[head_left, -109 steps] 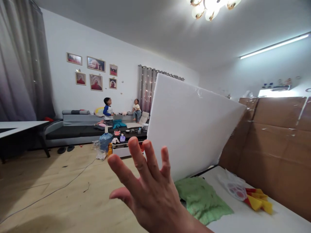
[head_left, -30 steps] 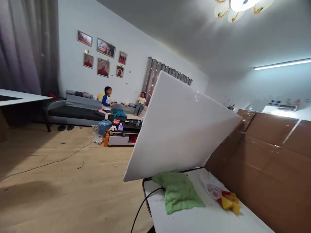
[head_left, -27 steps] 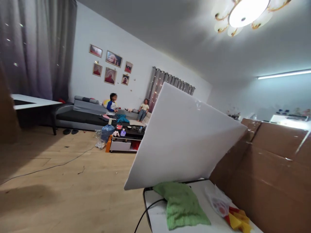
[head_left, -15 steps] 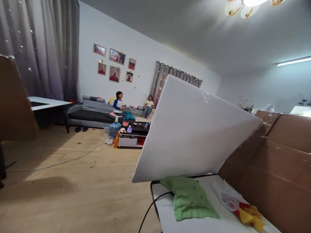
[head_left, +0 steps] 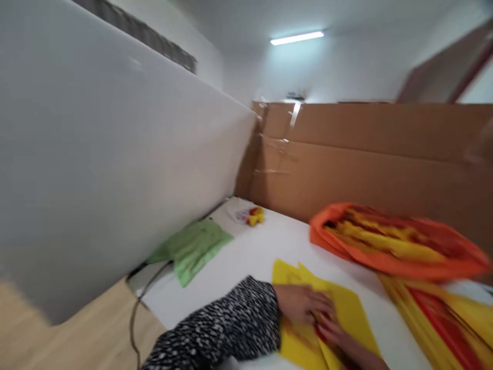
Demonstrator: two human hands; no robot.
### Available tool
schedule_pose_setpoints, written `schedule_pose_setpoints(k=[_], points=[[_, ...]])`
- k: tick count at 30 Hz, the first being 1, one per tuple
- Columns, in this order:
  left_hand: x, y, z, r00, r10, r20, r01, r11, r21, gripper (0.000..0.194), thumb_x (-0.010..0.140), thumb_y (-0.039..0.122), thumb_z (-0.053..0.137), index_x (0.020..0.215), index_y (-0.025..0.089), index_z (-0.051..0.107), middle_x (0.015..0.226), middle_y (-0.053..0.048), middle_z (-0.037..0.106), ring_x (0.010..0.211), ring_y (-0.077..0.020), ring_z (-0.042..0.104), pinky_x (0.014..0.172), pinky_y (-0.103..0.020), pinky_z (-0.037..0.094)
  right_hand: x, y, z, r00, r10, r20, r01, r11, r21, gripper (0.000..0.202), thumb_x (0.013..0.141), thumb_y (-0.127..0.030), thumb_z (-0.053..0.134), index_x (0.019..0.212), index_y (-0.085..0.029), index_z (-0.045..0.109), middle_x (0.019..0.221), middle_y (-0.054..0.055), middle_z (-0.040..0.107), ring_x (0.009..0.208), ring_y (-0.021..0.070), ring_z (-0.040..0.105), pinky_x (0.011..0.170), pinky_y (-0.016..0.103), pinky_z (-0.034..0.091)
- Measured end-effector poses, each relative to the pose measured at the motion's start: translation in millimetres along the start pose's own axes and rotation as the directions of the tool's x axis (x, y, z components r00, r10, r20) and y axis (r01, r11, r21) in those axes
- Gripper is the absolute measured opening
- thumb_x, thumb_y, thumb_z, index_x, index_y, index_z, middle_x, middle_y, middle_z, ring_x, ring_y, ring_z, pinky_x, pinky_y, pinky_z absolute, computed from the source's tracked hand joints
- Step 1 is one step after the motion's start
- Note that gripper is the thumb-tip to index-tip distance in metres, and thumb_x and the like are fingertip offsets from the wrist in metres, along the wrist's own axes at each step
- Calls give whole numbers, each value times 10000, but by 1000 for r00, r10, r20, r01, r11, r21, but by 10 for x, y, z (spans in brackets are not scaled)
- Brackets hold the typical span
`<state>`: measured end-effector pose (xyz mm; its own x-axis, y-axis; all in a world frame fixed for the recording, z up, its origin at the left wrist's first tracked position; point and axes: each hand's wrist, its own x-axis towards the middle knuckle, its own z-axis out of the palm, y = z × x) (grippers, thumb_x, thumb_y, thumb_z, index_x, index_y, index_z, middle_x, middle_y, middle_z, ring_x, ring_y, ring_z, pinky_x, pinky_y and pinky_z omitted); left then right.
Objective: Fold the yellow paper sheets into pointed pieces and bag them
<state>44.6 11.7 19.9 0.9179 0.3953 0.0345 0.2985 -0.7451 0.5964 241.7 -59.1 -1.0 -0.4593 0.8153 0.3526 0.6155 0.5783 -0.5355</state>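
There is a single view, from a camera on the person's head. It looks forward and down across a white table, tilted so the tabletop slopes up to the right, and it is blurred. It sits close above the near edge: the left hand, on a yellow sheet, fills the lower middle. A white board closes off the left, a cardboard wall the far side. An orange bag lies at right, a green cloth farther left.
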Motion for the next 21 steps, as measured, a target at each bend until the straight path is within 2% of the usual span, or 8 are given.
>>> schedule_pose_setpoints(k=[2, 3, 4, 8, 13, 15, 17, 21], points=[[53, -62, -28, 999, 17, 51, -17, 1000, 5, 532, 892, 156, 494, 1419, 126, 421, 1509, -110, 386, 1442, -242, 239, 1175, -468, 186, -151, 75, -81, 997, 19, 74, -20, 1000, 10, 215, 866, -360, 627, 1071, -330, 687, 1233, 49, 645, 1141, 246, 597, 903, 393, 551], [60, -107, -58, 998, 15, 66, -14, 1000, -15, 537, 923, 181, 445, 1454, 157, 370, 1535, -93, 338, 1451, -230, 212, 1179, -474, 161, -176, 106, -106, 990, -35, 139, 29, 999, 41, 239, 876, -291, 592, 1096, -272, 684, 1269, 84, 630, 1175, 257, 582, 969, 427, 512], [61, -150, -85, 998, 14, 66, -11, 999, -34, 535, 952, 205, 395, 1481, 177, 320, 1549, -84, 306, 1455, -220, 192, 1182, -475, 148, -175, 134, -122, 985, -89, 147, 81, 995, 62, 243, 883, -240, 558, 1090, -244, 685, 1240, 99, 650, 1182, 253, 579, 1002, 445, 482], [45, -214, -100, 1000, 13, 0, -13, 1000, -15, 532, 967, 246, 414, 1485, 179, 315, 1542, -104, 305, 1455, -229, 191, 1183, -479, 150, -100, 190, -127, 969, -237, 70, 227, 967, 117, 265, 873, -171, 541, 1096, -223, 674, 1112, 94, 707, 1074, 215, 616, 925, 402, 516], [38, -184, -56, 999, 30, -21, -29, 999, 24, 666, 878, 329, 603, 1469, 152, 352, 1546, -147, 270, 1449, -284, 199, 1183, -497, 136, -120, 178, -111, 967, -253, 38, 248, 963, 102, 261, 896, -156, 514, 1090, -223, 674, 1077, 85, 714, 959, 197, 630, 849, 374, 526], [41, -188, -66, 999, 46, 8, -46, 999, 16, 741, 851, 367, 636, 1483, 148, 317, 1557, -157, 225, 1455, -294, 168, 1182, -509, 111, -107, 155, -111, 983, -179, 45, 173, 978, 118, 220, 917, -176, 502, 1044, -225, 676, 1030, 73, 721, 914, 189, 634, 828, 354, 514], [46, -195, -86, 998, 43, 49, -43, 999, -3, 795, 838, 339, 644, 1505, 153, 254, 1570, -156, 175, 1462, -293, 127, 1180, -521, 93, -46, 120, -111, 998, -31, 54, 24, 992, 126, 164, 930, -208, 503, 951, -219, 665, 927, 55, 715, 846, 180, 629, 778, 320, 495], [36, -208, -142, 997, 5, 73, 2, 995, -98, 936, 772, 199, 673, 1533, 181, 129, 1584, -142, 151, 1468, -291, 80, 1181, -522, 94, 158, 49, -99, 961, 260, 91, -268, 959, 90, 135, 906, -214, 518, 792, -211, 590, 757, -2, 640, 686, 156, 569, 638, 261, 414]])
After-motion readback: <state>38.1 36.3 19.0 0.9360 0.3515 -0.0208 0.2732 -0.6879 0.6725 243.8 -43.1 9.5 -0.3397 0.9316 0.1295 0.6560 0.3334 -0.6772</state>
